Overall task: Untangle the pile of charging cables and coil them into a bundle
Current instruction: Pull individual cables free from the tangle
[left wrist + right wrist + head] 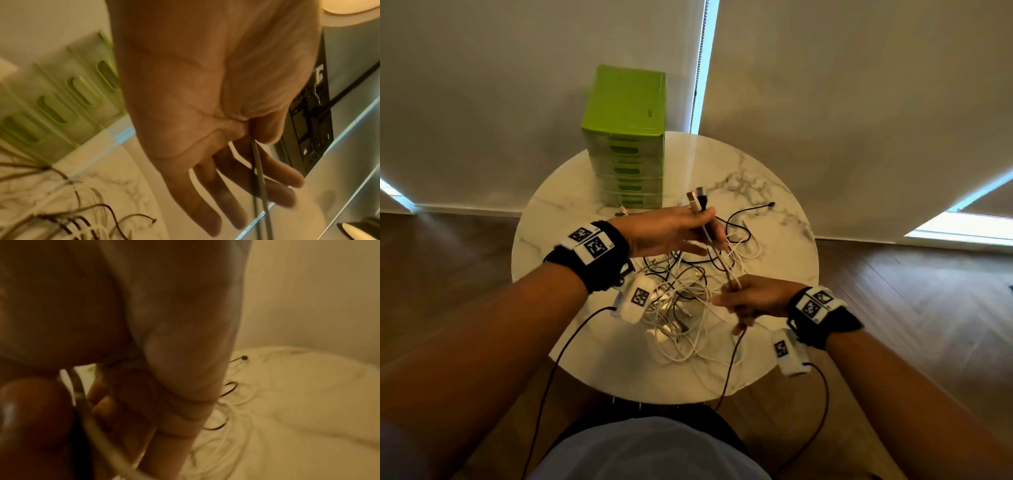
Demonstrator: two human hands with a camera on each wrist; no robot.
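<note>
A tangle of white and black charging cables lies on the round marble table. My left hand is raised above the pile and pinches a few cables just below their plugs, which stick up past the thumb. In the left wrist view the cables run down from the thumb across the straight fingers. My right hand, nearer to me, grips the same cables lower down. The strands pass between its thumb and curled fingers. A black cable end lies loose toward the far right.
A green plastic drawer unit stands at the table's back edge, just behind my left hand. Window blinds hang behind the table and a wooden floor surrounds it. Dark leads from both wrist cameras hang off the table's near edge.
</note>
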